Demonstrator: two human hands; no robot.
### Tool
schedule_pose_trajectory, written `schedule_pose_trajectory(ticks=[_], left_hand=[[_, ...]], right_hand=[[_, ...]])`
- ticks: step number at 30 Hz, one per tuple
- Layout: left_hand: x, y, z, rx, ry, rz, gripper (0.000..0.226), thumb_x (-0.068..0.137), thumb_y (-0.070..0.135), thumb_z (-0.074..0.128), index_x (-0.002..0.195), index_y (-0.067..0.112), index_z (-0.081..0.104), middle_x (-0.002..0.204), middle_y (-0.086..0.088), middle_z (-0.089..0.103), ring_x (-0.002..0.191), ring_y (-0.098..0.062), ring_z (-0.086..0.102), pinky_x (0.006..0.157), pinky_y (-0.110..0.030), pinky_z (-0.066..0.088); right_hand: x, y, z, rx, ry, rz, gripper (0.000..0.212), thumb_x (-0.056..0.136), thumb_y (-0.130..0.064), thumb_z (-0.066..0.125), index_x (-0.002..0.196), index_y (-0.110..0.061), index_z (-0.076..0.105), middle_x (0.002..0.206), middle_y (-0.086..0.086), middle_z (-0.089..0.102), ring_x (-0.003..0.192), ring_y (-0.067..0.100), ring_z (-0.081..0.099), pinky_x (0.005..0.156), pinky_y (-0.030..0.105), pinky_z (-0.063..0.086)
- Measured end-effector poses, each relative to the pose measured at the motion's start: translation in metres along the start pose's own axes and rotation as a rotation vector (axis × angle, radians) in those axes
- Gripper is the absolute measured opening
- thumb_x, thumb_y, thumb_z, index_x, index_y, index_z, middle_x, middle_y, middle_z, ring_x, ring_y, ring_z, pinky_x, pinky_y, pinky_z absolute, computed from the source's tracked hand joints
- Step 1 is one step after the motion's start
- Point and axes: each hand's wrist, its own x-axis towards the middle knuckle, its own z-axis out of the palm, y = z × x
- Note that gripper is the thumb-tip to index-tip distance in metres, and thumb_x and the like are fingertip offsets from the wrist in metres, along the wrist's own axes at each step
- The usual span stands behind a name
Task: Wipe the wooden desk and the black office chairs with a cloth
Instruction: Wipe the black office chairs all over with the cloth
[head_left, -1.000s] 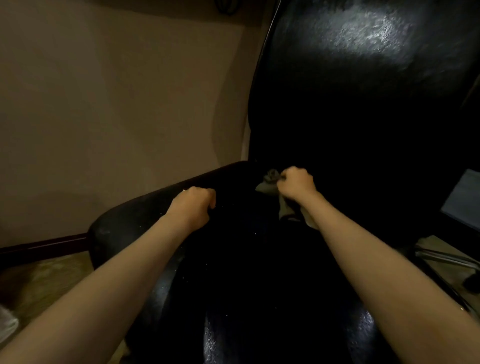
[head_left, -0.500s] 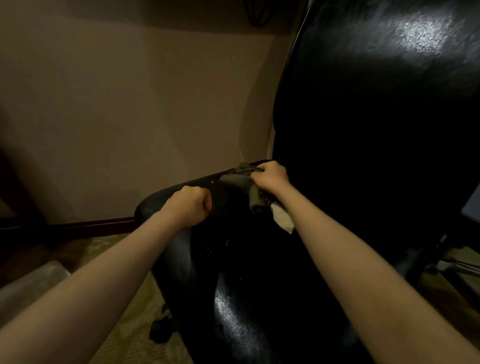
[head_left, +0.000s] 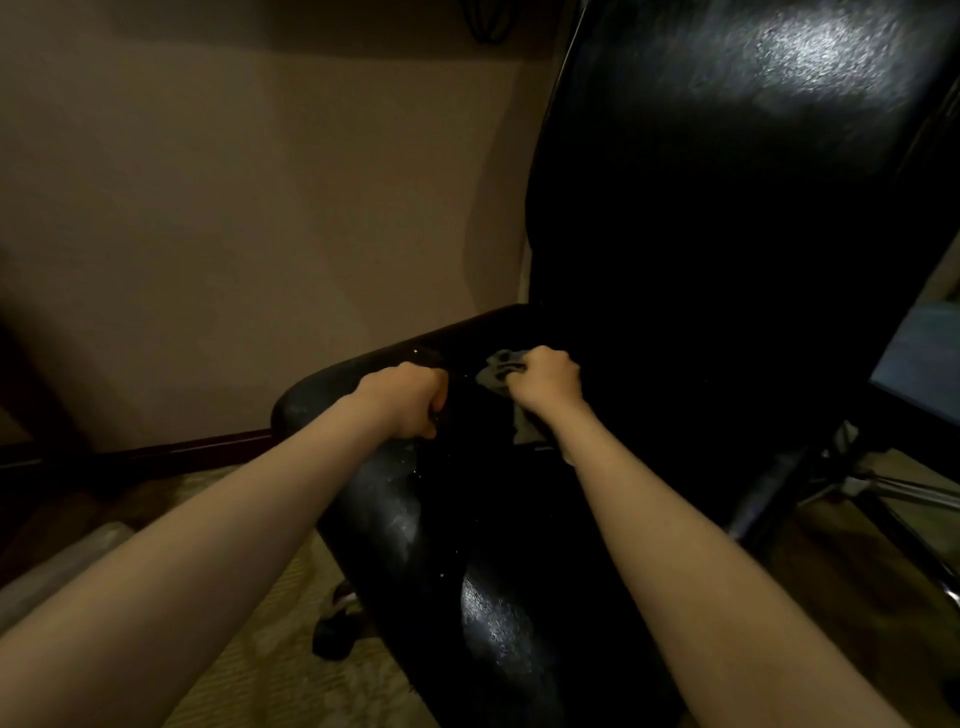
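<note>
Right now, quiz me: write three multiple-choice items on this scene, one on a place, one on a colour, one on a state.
1. Where is the grey cloth?
A) at the back of the seat, by the backrest
B) on the desk
C) over the backrest's top

2. What colour is the office chair?
A) brown
B) black
C) white

3. What is the right hand doing?
A) lying flat and open
B) gripping the cloth
C) hanging beside the chair

Answers:
1 A: the cloth lies on the seat where it meets the backrest.
2 B: seat and backrest are glossy black.
3 B: its fingers curl round the bunched cloth.
</note>
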Motion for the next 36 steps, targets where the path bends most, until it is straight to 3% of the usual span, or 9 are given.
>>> schedule_pose_trajectory(ticks=[3, 6, 14, 19, 22, 25, 27, 31, 36], left_hand=[[-0.007, -0.001, 0.002, 0.009, 0.072, -0.041, 0.042, 0.08, 0.023, 0.07, 0.11, 0.013, 0.042, 0.11, -0.008, 0.055, 0.1, -0.027, 0.055, 0.077, -0.036, 0.044], [-0.011, 0.0, 0.0, -0.053, 0.154, -0.069, 0.055, 0.077, 0.026, 0.073, 0.115, 0.007, 0.038, 0.117, -0.013, 0.051, 0.106, -0.032, 0.053, 0.079, -0.038, 0.043], [-0.038, 0.044, 0.004, 0.052, 0.57, 0.177, 0.078, 0.074, 0.054, 0.068, 0.139, 0.026, 0.034, 0.122, -0.008, 0.04, 0.112, -0.029, 0.04, 0.092, -0.038, 0.033], [-0.051, 0.07, 0.018, 0.116, 0.559, 0.331, 0.054, 0.075, 0.052, 0.067, 0.116, 0.019, 0.056, 0.131, -0.006, 0.041, 0.113, -0.022, 0.044, 0.089, -0.029, 0.031], [-0.072, 0.08, 0.032, 0.014, 0.561, 0.379, 0.042, 0.074, 0.045, 0.068, 0.101, 0.018, 0.051, 0.1, 0.005, 0.048, 0.086, -0.012, 0.049, 0.069, -0.021, 0.032], [-0.095, 0.078, 0.064, 0.019, 0.462, 0.495, 0.052, 0.07, 0.054, 0.067, 0.1, 0.017, 0.048, 0.098, 0.005, 0.045, 0.086, -0.011, 0.04, 0.074, -0.027, 0.038], [-0.096, 0.072, 0.072, 0.036, 0.306, 0.521, 0.06, 0.067, 0.064, 0.059, 0.105, 0.019, 0.049, 0.103, 0.005, 0.044, 0.092, -0.011, 0.038, 0.082, -0.027, 0.036], [-0.093, 0.064, 0.05, -0.54, -0.026, 0.327, 0.043, 0.07, 0.052, 0.071, 0.102, 0.026, 0.057, 0.102, 0.008, 0.052, 0.096, -0.006, 0.05, 0.082, -0.015, 0.041], [-0.113, 0.059, 0.076, -0.673, 0.288, 0.269, 0.043, 0.076, 0.03, 0.074, 0.11, 0.026, 0.049, 0.109, 0.009, 0.046, 0.1, -0.002, 0.052, 0.086, -0.012, 0.045]], right_hand=[[-0.023, -0.035, 0.011, 0.117, -0.105, -0.127, 0.03, 0.09, -0.028, 0.054, 0.115, -0.016, 0.066, 0.117, 0.012, 0.063, 0.111, 0.03, 0.058, 0.084, 0.029, 0.047], [-0.032, -0.05, 0.008, 0.24, -0.207, -0.205, 0.017, 0.089, -0.027, 0.055, 0.083, -0.019, 0.069, 0.092, 0.007, 0.065, 0.094, 0.027, 0.063, 0.062, 0.025, 0.043], [-0.08, 0.018, -0.056, 0.253, -0.093, -0.53, 0.02, 0.087, -0.012, 0.058, 0.104, -0.014, 0.068, 0.083, -0.003, 0.06, 0.078, 0.008, 0.054, 0.063, 0.019, 0.036], [-0.108, 0.05, -0.059, 0.02, -0.085, -0.767, 0.029, 0.083, -0.008, 0.063, 0.112, -0.011, 0.067, 0.099, 0.002, 0.065, 0.091, 0.015, 0.057, 0.075, 0.019, 0.036], [-0.124, 0.073, -0.052, -0.076, 0.096, -1.019, 0.032, 0.077, -0.015, 0.059, 0.108, -0.009, 0.068, 0.102, 0.007, 0.068, 0.084, 0.027, 0.06, 0.075, 0.03, 0.046], [-0.142, 0.102, -0.034, -0.233, 0.239, -1.291, 0.036, 0.072, -0.019, 0.061, 0.106, -0.014, 0.07, 0.105, 0.007, 0.069, 0.086, 0.027, 0.057, 0.07, 0.033, 0.052], [-0.147, 0.104, -0.031, -0.209, 0.035, -1.173, 0.043, 0.072, -0.033, 0.055, 0.113, -0.027, 0.067, 0.116, -0.003, 0.065, 0.098, 0.018, 0.047, 0.081, 0.037, 0.045], [-0.129, 0.093, -0.039, 0.033, -0.333, -0.836, 0.044, 0.071, -0.069, 0.052, 0.113, -0.056, 0.049, 0.143, -0.01, 0.04, 0.133, 0.012, 0.028, 0.111, 0.036, 0.019], [-0.13, 0.091, -0.029, -0.162, -0.25, -0.801, 0.049, 0.083, -0.054, 0.059, 0.13, -0.05, 0.046, 0.144, -0.009, 0.035, 0.133, 0.014, 0.032, 0.104, 0.037, 0.025]])
